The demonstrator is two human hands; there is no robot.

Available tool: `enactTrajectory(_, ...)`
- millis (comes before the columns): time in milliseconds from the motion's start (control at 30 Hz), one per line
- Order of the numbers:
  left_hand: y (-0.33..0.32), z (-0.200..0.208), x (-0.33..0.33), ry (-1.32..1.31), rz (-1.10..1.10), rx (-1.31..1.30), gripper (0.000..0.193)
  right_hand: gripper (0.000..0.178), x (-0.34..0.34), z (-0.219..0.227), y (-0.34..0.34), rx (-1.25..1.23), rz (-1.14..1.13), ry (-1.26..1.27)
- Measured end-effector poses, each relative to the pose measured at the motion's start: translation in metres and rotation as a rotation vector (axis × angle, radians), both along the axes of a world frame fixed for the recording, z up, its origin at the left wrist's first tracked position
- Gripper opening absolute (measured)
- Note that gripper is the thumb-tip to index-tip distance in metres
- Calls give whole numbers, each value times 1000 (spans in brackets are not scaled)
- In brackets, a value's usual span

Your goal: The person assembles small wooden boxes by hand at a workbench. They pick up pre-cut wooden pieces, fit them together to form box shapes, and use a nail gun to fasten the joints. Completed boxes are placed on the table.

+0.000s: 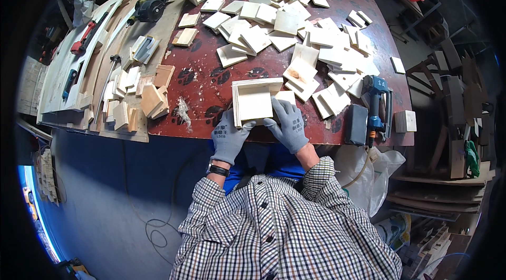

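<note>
A small open wooden box, made of pale plywood boards, rests at the near edge of the red table. My left hand, in a grey glove, grips its lower left corner. With the thumb at the front edge, my right hand, gloved alike, holds the lower right side. Some fingers are hidden behind the boards. Right of the box lie a blue nail gun and a dark grey block-shaped case. Many loose square plywood pieces are heaped beyond the box.
The red table has wood dust on it. At left, a plywood board bears a circular saw, a red tool and wood offcuts. A small stack of squares sits at the right corner. A hose hangs below.
</note>
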State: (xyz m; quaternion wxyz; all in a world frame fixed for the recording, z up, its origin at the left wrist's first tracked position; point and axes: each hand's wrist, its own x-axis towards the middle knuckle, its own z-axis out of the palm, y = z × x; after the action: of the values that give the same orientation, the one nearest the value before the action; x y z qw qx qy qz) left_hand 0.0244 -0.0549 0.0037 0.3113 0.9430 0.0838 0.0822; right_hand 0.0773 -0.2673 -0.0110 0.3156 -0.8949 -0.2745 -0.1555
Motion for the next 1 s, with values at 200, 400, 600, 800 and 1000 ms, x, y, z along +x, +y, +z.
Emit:
enactTrajectory(200, 0, -1, 0, 2, -1, 17, 64, 67, 0, 0, 0, -11, -2, 1)
enactTrajectory(400, 2, -6, 0, -11, -26, 34, 66, 67, 0, 1, 0, -10, -1, -1)
enactTrajectory(600, 3, -11, 0, -20, -27, 46, 67, 67, 1, -1, 0, -18, -2, 1)
enactTrajectory(800, 1, 1, 0, 7, -10, 3, 69, 67, 1, -1, 0, -16, 0, 12)
enactTrajectory(1000, 2, -1, -1, 11, -13, 11, 71, 68, -1, 4, 1, -21, -3, 14)
